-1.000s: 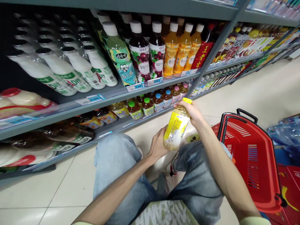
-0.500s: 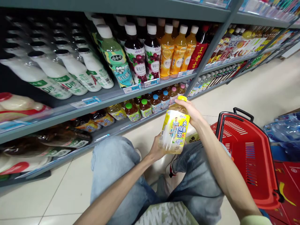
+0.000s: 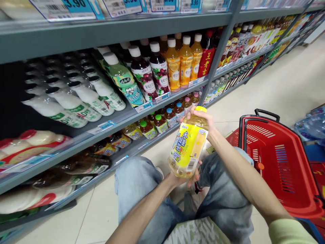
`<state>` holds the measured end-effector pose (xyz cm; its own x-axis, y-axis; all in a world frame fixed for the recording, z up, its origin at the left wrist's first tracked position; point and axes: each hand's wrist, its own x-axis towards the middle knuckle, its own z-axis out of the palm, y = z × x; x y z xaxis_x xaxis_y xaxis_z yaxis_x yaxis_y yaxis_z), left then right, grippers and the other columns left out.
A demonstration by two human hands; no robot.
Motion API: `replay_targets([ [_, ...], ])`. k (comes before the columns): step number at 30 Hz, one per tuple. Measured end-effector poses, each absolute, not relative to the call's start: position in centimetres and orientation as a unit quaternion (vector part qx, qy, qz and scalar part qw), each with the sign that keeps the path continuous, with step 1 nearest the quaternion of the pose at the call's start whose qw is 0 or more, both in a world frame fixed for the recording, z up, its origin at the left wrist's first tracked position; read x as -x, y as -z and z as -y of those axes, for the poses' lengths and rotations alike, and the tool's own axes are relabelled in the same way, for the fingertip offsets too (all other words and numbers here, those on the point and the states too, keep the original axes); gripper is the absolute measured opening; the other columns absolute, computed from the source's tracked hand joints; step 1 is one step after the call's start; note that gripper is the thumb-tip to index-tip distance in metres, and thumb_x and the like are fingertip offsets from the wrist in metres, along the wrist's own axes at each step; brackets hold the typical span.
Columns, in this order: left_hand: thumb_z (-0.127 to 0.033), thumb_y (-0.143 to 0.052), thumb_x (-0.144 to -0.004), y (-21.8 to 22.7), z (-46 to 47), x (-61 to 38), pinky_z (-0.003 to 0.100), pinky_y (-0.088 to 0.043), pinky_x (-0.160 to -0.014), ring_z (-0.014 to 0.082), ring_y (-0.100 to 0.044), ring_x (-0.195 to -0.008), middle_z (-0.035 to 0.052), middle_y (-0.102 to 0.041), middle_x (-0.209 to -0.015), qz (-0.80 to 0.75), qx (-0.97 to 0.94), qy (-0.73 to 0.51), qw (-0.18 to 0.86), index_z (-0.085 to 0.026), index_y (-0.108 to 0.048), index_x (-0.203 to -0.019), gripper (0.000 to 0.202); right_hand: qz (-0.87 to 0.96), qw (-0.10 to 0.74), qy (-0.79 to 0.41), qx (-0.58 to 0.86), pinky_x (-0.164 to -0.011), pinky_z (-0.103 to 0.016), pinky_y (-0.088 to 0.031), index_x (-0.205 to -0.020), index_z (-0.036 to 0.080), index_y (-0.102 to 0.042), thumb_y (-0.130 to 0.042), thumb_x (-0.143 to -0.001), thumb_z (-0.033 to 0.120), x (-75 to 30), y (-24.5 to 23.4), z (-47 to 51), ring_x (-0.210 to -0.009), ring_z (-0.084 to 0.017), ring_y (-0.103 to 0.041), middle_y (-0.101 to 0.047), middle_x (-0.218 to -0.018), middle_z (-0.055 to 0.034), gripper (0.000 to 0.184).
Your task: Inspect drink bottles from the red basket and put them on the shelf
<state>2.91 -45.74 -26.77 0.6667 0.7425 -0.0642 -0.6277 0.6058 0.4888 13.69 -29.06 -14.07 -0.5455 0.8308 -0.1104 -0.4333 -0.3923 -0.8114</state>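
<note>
A large clear bottle of fruit green tea (image 3: pixel 186 145) with a yellow cap and yellow label is held in front of my knees, tilted with its cap away from me. My right hand (image 3: pixel 207 118) is wrapped round its neck, just under the cap. Under the base lies my left hand (image 3: pixel 180 179), its fingers curling up past the bottle's lower right side; the palm is hidden. A barcode shows near the bottom of the label.
Shelves to my left hold white milk-like bottles (image 3: pixel 83 105), grape drinks (image 3: pixel 159 71), orange drinks (image 3: pixel 173 67) and, lower down, small tea bottles (image 3: pixel 160 122). A red shopping basket (image 3: pixel 294 156) stands on the floor at right, with wrapped water bottles (image 3: pixel 311 123) beyond it.
The bottle has been turned about its length, bringing the barcode side of the label into view. My left hand has shifted further under the base. The camera view has moved left and up.
</note>
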Motion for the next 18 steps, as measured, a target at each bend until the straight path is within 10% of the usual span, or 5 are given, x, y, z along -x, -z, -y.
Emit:
replay_targets([
  [8,-0.022,-0.080,-0.053,25.3,44.7,-3.6,0.028,-0.050,-0.070,0.0209,-0.068,-0.092,0.0103,-0.071,-0.118,-0.077,-0.096,-0.413,0.902,-0.021,-0.049,-0.151,0.103,0.292,0.390,-0.745,0.456,-0.057,-0.027,-0.050,-0.073,0.018,-0.058,-0.081,-0.059,0.024,-12.3,17.4,26.1,-0.058,-0.014,-0.060,-0.065,-0.065,0.0001,0.027],
  [18,-0.016,-0.082,-0.047,25.8,45.3,-4.0,0.030,-0.044,-0.077,0.0192,-0.060,-0.093,0.0060,-0.067,-0.113,-0.124,-0.095,-0.431,0.889,-0.028,-0.051,-0.149,0.107,0.352,0.393,-0.726,0.441,-0.060,-0.028,-0.053,-0.077,0.014,-0.063,-0.088,-0.059,0.025,-11.1,16.7,26.7,-0.063,-0.017,-0.064,-0.068,-0.069,-0.0045,0.033],
])
